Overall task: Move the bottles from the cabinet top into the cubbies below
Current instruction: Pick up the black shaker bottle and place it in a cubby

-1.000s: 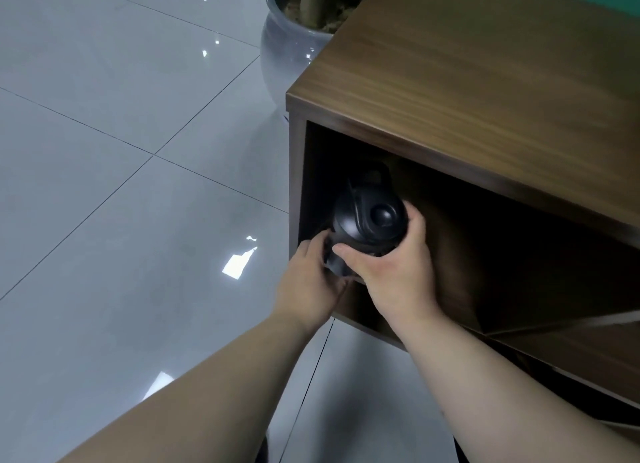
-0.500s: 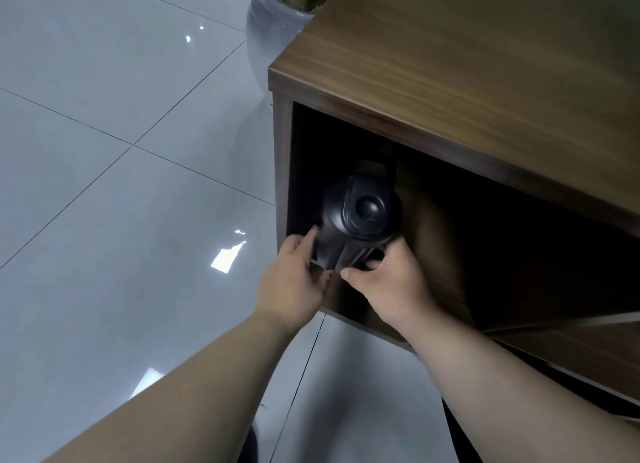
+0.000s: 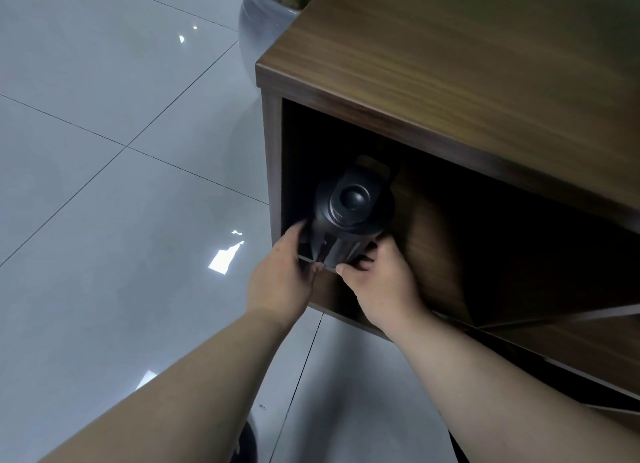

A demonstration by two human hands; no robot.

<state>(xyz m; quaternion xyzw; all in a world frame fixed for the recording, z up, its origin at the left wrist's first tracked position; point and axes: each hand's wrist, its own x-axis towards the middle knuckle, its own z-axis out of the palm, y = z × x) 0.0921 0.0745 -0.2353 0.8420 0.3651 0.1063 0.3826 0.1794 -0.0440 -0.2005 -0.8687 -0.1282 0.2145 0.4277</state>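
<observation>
— Black plastic bottle (image 3: pixel 349 216), where's it sitting?
— I see it upright inside the dark wooden cubby (image 3: pixel 450 241), my left hand (image 3: pixel 280 282) and right hand (image 3: pixel 377 286) clasping its base from either side.

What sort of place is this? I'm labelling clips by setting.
Probably an office or lobby interior: glossy grey tiled floor, a wood-veneer cabinet with open cubbies, and a large planter pot beside it.

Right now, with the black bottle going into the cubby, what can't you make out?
- Head view: base of the black plastic bottle, hidden behind left hand and right hand.
- Back of the dark wooden cubby: lost in shadow.
- Brown wooden cabinet top: cut off by frame edge, so remaining bottles unknown.
</observation>
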